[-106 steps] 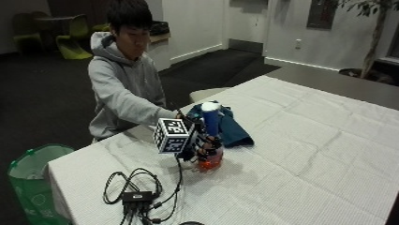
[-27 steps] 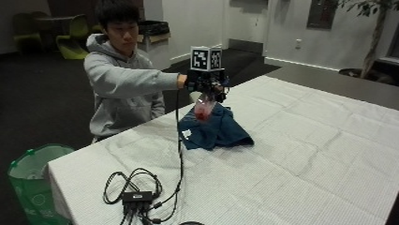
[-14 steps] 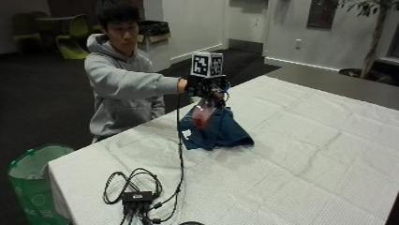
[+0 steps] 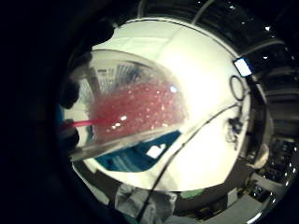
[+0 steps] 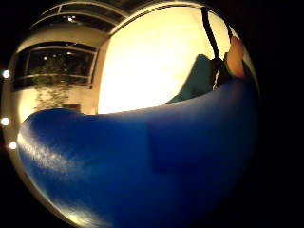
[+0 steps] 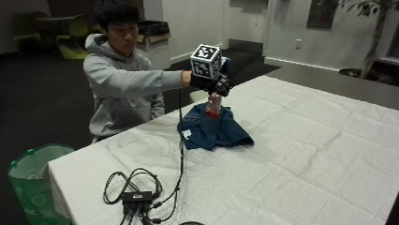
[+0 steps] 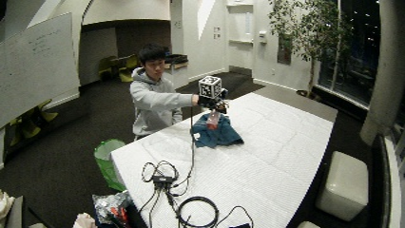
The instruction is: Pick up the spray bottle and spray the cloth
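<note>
A: One person sat at the far left side of a table (image 6: 324, 154) covered in white cloth, with the gloved right hand (image 6: 212, 84) stretched out over it. What was the hand holding?

B: It was wrapped round the top of a spray bottle (image 6: 213, 106), which hung in the air just above a crumpled blue cloth (image 6: 212, 132). The bottle was clear, with red liquid in its lower part.

A: Why was it held there rather than standing on the table?

B: Most likely so the nozzle could be aimed down at the cloth. I judged the lifting to be done and the spraying not yet clearly begun; no mist showed.

A: Could you see the grip up close?

B: Partly. From the little-finger side of the palm, the bottle (image 4: 126, 107) filled much of the view, with the cloth (image 4: 135, 156) on the table beneath it. From the thumb side, the bottle's blue top (image 5: 142, 166) blocked nearly everything, so it sat right against the palm. Whether a finger lay on the trigger, I could not tell.

A: Anything else on the table?

B: Some black cables (image 6: 140, 194) lay coiled at the near left corner, well apart from the cloth.
</note>
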